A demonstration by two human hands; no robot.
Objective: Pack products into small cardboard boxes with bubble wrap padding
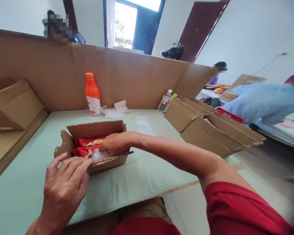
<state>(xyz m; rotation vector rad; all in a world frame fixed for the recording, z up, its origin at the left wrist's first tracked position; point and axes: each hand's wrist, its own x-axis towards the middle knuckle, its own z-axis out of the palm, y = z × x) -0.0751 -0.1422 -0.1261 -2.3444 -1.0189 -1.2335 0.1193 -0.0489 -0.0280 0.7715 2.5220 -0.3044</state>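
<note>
A small open cardboard box (105,162) sits on the pale green table top (134,178) in front of me. Red snack packets (87,147) lie inside it. My right hand (115,143) reaches into the box from the right, fingers curled down onto the packets and a clear wrapper. My left hand (63,189) hovers at the box's near left corner, fingers drawn together close to the box's front wall; whether anything is between them is hidden.
An orange drink bottle (92,94) and white papers (115,111) stand at the back by a tall cardboard wall (142,78). Flattened boxes (210,127) lie at right, a folded box (12,104) at left. A water bottle (164,101) is nearby. Other people sit beyond.
</note>
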